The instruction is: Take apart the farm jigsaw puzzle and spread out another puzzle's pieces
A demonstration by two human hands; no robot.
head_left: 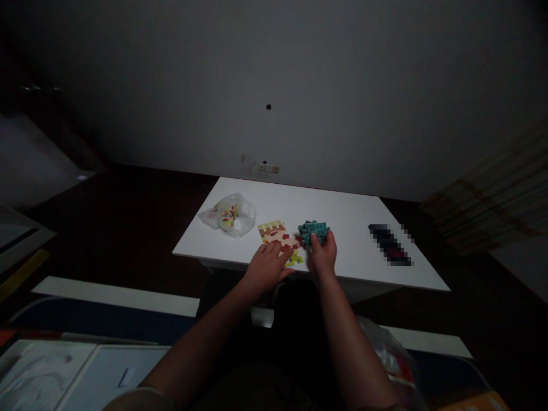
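Head view: right hand (322, 255) touches teal puzzle pieces (313, 230).

The near edge of the puzzle sheet (280, 240) is covered by the left hand (268, 267). A dark object (390, 244) is pixelated beyond recognition. The bag (229, 215) contents are too small to identify.
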